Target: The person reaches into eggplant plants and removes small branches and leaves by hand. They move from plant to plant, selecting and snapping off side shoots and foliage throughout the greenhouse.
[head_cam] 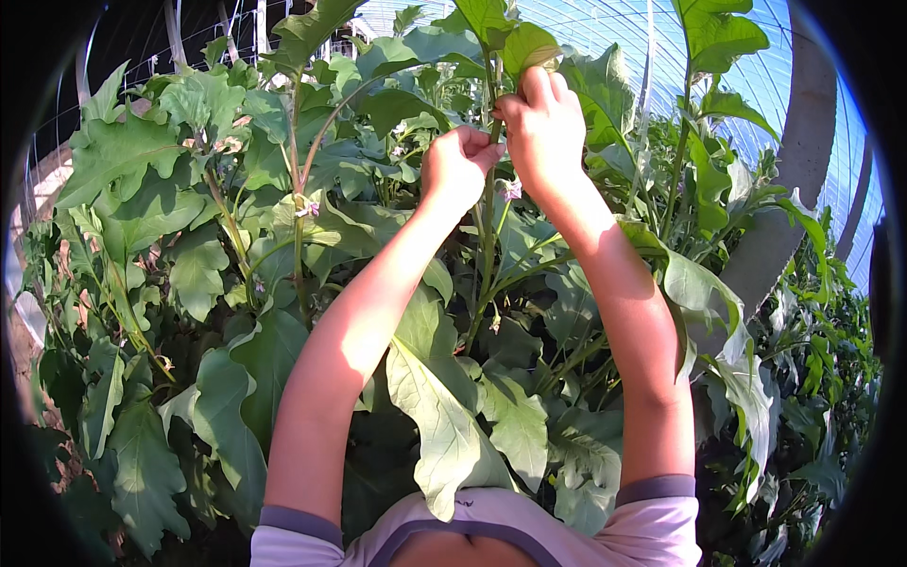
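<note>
An upright eggplant stem [488, 212] rises in front of me, with broad lobed leaves at its top. My left hand [453, 169] pinches it between thumb and fingers from the left. Slightly higher, my right hand [549, 131] has its fingers curled in on the same stem from the right. A large leaf [531, 48] touches the top of my right hand. Just below that hand hangs a pale purple flower [510, 189]. Whether a thin string lies within my fingers is hidden.
Neighbouring eggplant plants crowd the left, one with a forked stem [298, 191] and a purple flower [309, 207]. A thick slanting post [808, 120] stands at right. Behind it curves the greenhouse film [769, 92]. A big leaf [446, 439] hangs near my chest.
</note>
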A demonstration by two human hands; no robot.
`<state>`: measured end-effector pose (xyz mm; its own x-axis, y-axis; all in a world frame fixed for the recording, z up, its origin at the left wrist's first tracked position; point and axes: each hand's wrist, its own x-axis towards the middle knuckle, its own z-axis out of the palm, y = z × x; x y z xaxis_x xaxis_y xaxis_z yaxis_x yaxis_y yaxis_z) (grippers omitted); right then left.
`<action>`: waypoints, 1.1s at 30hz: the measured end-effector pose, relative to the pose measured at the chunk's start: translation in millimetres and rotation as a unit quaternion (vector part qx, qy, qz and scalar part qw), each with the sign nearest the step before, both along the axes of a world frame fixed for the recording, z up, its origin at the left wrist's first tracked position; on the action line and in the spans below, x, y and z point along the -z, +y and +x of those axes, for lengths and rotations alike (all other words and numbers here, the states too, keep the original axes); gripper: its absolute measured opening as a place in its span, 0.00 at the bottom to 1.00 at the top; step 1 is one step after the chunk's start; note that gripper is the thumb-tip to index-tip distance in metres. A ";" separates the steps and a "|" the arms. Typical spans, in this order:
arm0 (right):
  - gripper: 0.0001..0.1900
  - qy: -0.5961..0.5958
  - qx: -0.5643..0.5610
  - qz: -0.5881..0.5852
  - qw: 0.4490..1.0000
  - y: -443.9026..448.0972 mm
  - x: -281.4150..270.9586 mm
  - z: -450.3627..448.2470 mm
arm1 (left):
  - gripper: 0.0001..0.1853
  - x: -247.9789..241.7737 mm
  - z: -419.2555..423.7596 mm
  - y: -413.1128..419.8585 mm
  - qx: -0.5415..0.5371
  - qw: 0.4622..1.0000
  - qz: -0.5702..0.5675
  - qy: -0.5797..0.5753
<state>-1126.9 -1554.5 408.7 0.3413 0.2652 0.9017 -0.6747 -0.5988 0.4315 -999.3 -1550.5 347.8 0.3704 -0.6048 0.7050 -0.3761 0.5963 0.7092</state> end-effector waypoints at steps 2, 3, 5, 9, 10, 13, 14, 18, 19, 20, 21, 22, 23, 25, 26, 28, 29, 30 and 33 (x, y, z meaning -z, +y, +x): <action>0.11 0.044 0.031 -0.080 0.995 -4.3 13.3 -4.1 | 0.11 1.5 1.1 -1.0 0.014 1.000 0.006 -0.001; 0.14 0.062 0.047 -0.100 0.992 -6.1 17.9 -6.6 | 0.10 1.1 1.5 -0.6 0.021 1.000 0.008 -0.003; 0.14 0.090 0.023 -0.103 0.990 -13.2 25.1 -11.2 | 0.09 -0.1 2.9 0.3 0.094 0.994 0.000 0.048; 0.12 -0.097 -0.286 0.219 0.928 -11.8 28.4 -8.0 | 0.09 -3.0 5.2 6.2 0.113 0.992 0.021 0.058; 0.13 -0.149 -0.358 0.270 0.881 -11.9 20.2 -9.6 | 0.10 -4.3 3.5 8.5 0.113 0.992 0.034 0.044; 0.13 -0.136 -0.541 0.379 0.738 -11.7 -7.4 -12.6 | 0.11 -5.9 1.0 10.3 0.117 0.992 0.044 0.030; 0.13 -0.093 -0.495 0.408 0.761 -24.4 -9.0 -14.8 | 0.10 -6.1 0.4 10.4 0.120 0.991 0.042 0.030; 0.11 -0.047 -0.301 0.377 0.875 -22.9 -9.8 -16.6 | 0.10 -8.2 1.7 15.5 0.121 0.991 0.061 0.016; 0.09 -0.040 -0.311 0.371 0.874 -21.5 -7.1 -14.7 | 0.10 -5.7 5.2 14.5 0.128 0.990 0.048 0.027; 0.08 -0.032 -0.322 0.364 0.873 -21.9 -4.1 -12.0 | 0.09 -3.8 8.8 14.3 0.135 0.989 0.035 0.037; 0.07 -0.028 -0.327 0.357 0.874 -24.3 -1.8 -15.1 | 0.09 -3.2 7.8 12.7 0.144 0.988 0.034 0.035; 0.08 -0.003 -0.274 0.218 0.937 -30.1 -1.2 -17.2 | 0.09 -2.7 7.8 11.5 0.153 0.987 0.032 0.033; 0.09 0.006 -0.231 0.153 0.961 -33.4 -0.2 -19.6 | 0.09 -2.3 7.3 10.0 0.161 0.986 0.031 0.031; 0.10 0.023 -0.144 0.025 0.989 -32.9 0.9 -21.6 | 0.08 -4.2 2.3 13.7 0.157 0.986 0.039 0.038; 0.11 0.029 -0.111 -0.004 0.993 -32.1 1.2 -20.5 | 0.08 -5.3 -0.4 15.0 0.156 0.986 0.043 0.041; 0.11 0.023 -0.105 -0.003 0.994 -36.1 4.9 -15.5 | 0.08 -5.1 1.2 16.6 0.153 0.986 0.047 0.038; 0.11 0.020 -0.102 -0.002 0.995 -37.7 6.5 -13.6 | 0.08 -4.9 1.4 16.9 0.151 0.987 0.048 0.037; 0.08 0.009 -0.121 0.017 0.992 -33.1 7.8 -11.7 | 0.08 -4.3 2.4 16.4 0.139 0.988 0.049 0.034; 0.07 -0.021 -0.119 0.391 0.912 -19.0 8.4 -7.7 | 0.08 -2.5 4.4 11.5 0.117 0.992 0.043 0.028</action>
<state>-1134.6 -1573.5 400.4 0.3189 -0.4034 0.8577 -0.4910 -0.8443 -0.2145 -994.9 -1538.9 350.4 0.2502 -0.7353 0.6298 -0.1927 0.5997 0.7767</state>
